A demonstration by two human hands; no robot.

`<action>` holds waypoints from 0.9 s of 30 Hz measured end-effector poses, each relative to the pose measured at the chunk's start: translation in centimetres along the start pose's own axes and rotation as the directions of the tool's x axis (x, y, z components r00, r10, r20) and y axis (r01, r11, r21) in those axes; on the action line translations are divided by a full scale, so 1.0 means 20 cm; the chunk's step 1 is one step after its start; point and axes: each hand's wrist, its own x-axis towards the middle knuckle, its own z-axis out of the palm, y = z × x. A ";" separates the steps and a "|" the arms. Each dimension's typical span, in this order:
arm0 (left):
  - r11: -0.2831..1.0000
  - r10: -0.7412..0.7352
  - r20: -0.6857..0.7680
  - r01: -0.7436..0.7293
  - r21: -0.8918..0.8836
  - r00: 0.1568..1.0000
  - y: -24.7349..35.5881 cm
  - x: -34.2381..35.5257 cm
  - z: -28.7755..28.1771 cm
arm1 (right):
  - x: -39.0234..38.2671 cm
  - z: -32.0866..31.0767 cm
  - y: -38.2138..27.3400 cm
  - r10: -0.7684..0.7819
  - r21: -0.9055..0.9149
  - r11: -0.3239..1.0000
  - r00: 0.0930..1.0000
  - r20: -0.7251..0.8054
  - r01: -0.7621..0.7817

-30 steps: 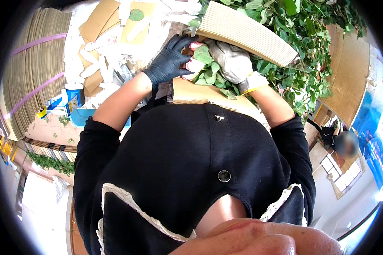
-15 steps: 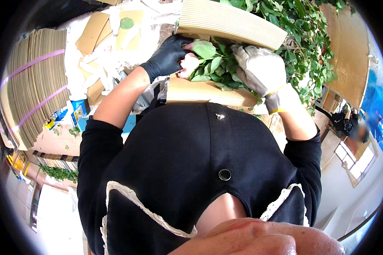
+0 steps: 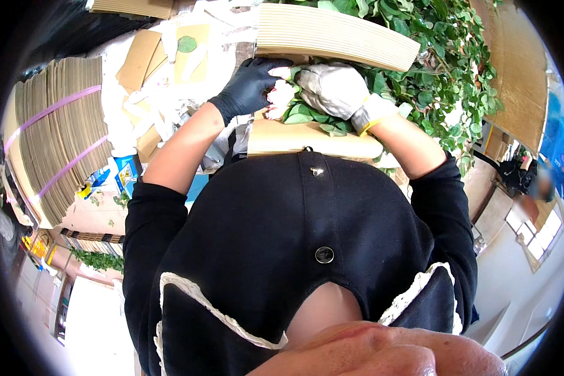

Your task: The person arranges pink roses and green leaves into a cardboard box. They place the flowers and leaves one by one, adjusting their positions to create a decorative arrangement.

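Note:
My left hand (image 3: 247, 86), in a black glove, has its fingers curled round the head of a pale pink rose. Another pink rose head (image 3: 281, 99) sits just below its fingertips. Green rose leaves (image 3: 302, 114) spread to the right of the blooms. My right hand (image 3: 333, 89), in a greyish-white glove with a yellow cuff edge, lies bent over the leaves close to the blooms. Its fingers are curled, and what they hold is hidden beneath the glove. The roses lie between two corrugated cardboard stacks, a far one (image 3: 338, 36) and a near one (image 3: 310, 139).
Leafy green stems (image 3: 442, 81) heap up at the right. Far left stands a tall cardboard stack (image 3: 59, 138) bound with purple straps. Loose cardboard pieces (image 3: 141, 59) and white scraps lie on the table's left. A blue and white box (image 3: 125, 169) is beside my left forearm.
My right hand has moved left over the leaves, closer to the rose heads and my left hand. The left hand stays at the blooms.

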 end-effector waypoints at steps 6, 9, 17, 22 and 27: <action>0.994 0.022 -0.033 -0.018 0.106 0.999 0.01 0.00 0.00 | -0.11 -0.46 0.00 0.291 -0.080 0.956 0.892 0.346 -0.281; 0.999 -0.018 0.035 0.017 0.031 0.999 0.01 0.02 -0.01 | -0.12 -0.56 -0.02 0.379 -0.179 0.925 0.781 0.497 -0.335; 0.990 -0.083 0.058 0.075 0.123 0.995 0.04 0.06 -0.03 | -0.06 -0.33 -0.06 0.151 0.089 0.983 0.983 0.101 -0.160; 0.994 -0.065 -0.112 0.075 0.083 0.992 0.01 0.02 0.02 | -0.04 -0.20 -0.01 0.044 -0.114 0.991 0.970 -0.241 -0.073; 0.989 0.017 -0.108 -0.001 0.148 0.994 0.00 -0.02 0.05 | 0.01 -0.01 0.04 -0.096 -0.487 0.868 0.927 -0.361 -0.099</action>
